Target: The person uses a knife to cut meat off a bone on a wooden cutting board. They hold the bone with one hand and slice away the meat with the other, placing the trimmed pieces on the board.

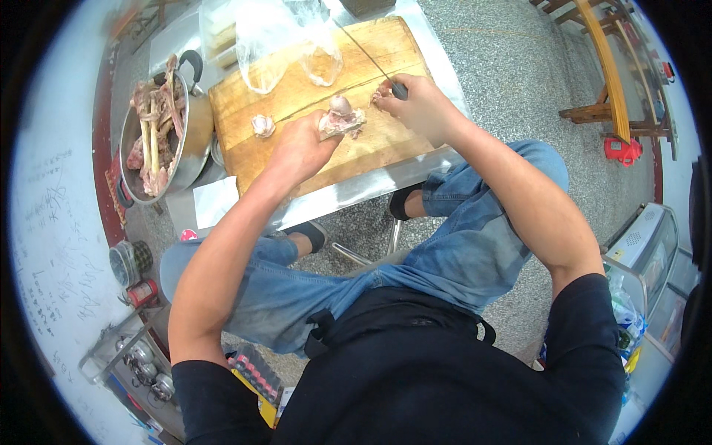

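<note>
My left hand (303, 143) grips a meaty bone (342, 118) with a rounded joint end, over a wooden cutting board (239, 105). At the board's right part, my right hand (420, 105) is closed around the dark handle of a knife (364, 51), whose thin blade points up and to the left. Small meat scraps (380, 94) are at the fingertips of that hand. A pale bone piece (263, 126) lies on the board left of my left hand. Left of the board stands a metal pot (198, 133) holding several meaty bones (153, 128).
Clear plastic bags (272, 39) lie over the board's far edge. A white paper (216, 201) is beside its near left corner. The board rests on a shiny metal-covered table (356, 192). At the far right stands a wooden bench (603, 67) with a red container (622, 151) close by.
</note>
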Tool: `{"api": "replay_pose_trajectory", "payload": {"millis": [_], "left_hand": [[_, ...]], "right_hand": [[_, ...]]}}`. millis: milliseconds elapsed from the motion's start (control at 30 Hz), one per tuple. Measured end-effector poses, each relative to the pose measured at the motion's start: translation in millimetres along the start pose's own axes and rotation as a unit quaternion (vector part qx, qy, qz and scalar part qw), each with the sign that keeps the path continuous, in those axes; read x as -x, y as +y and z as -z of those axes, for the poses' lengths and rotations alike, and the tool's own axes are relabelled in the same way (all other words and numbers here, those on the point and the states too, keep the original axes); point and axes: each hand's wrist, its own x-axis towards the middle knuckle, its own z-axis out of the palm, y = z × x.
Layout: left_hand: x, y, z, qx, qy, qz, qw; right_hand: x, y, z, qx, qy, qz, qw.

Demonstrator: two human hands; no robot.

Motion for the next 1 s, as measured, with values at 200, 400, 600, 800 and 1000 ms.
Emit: {"api": "replay_pose_trajectory", "payload": {"millis": [200, 400, 600, 800, 1000], "left_hand": [[15, 15, 22, 0.105, 0.03, 0.003, 0.994], [19, 9, 37, 0.272, 0.062, 0.066, 0.958], [17, 1, 34, 0.352, 0.094, 0.05, 0.93], [19, 6, 34, 0.296, 0.11, 0.026, 0.949], [18, 4, 33, 0.221, 0.126, 0.03, 0.967]], "right_hand": [[35, -18, 7, -0.008, 0.034, 0.129, 0.991], [98, -48, 27, -0.133, -0.12, -0.026, 0.984], [105, -64, 22, -0.181, -0.178, -0.024, 0.967], [100, -69, 27, -0.197, -0.208, -0.058, 0.956], [100, -72, 28, -0.184, -0.209, -0.086, 0.957]]}}
